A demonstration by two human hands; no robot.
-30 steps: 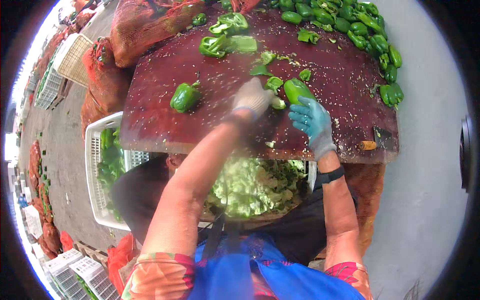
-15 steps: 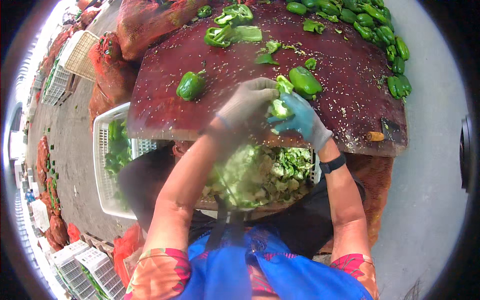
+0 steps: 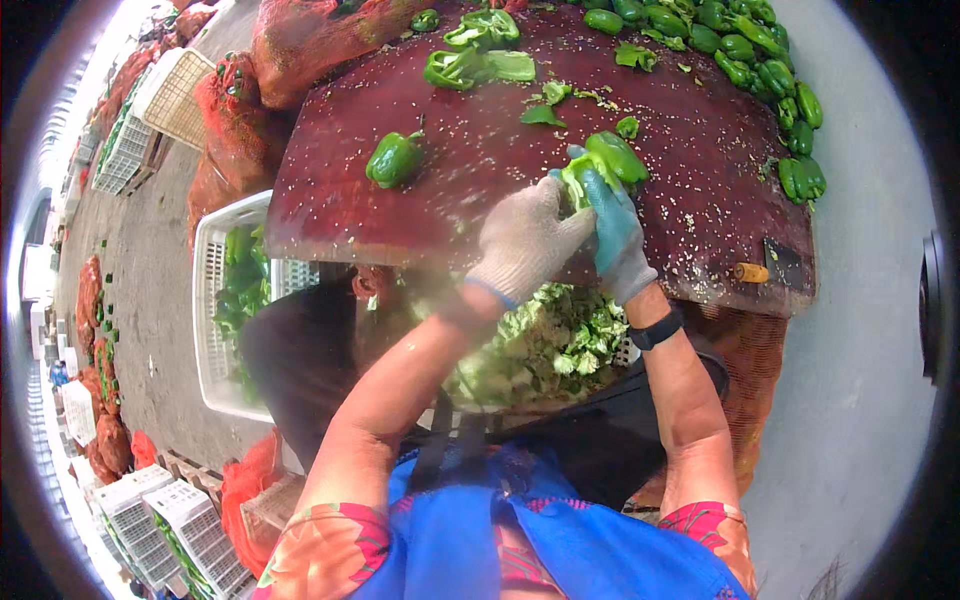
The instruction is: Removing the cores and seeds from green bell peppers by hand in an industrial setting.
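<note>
Over the near part of the dark red table (image 3: 460, 210), an opened, pale-edged piece of green bell pepper (image 3: 578, 180) is between my gloved hands. My right hand (image 3: 615, 235), in a teal-coated glove, is closed around its right side. My left hand (image 3: 528, 240), in an off-white knit glove, has its thumb and fingers closed against its near left side; the fingertips are partly hidden. Just beyond, a whole green pepper (image 3: 620, 158) lies on the table. Another whole pepper (image 3: 395, 160) sits to the left. Cut pepper shells (image 3: 480, 67) lie farther back.
Many whole peppers (image 3: 735, 45) line the far right edge. A wooden-handled blade (image 3: 750, 272) lies at the near right corner. Below the table, a crate holds pale pepper scraps (image 3: 540, 345). A white crate (image 3: 207, 330) with green peppers stands left, near red mesh sacks (image 3: 225, 150).
Both hands have moved slightly away from me, with the pepper piece now beside the whole pepper. The left hand has turned, its fingers closing in nearer the right hand. The view has shifted slightly.
</note>
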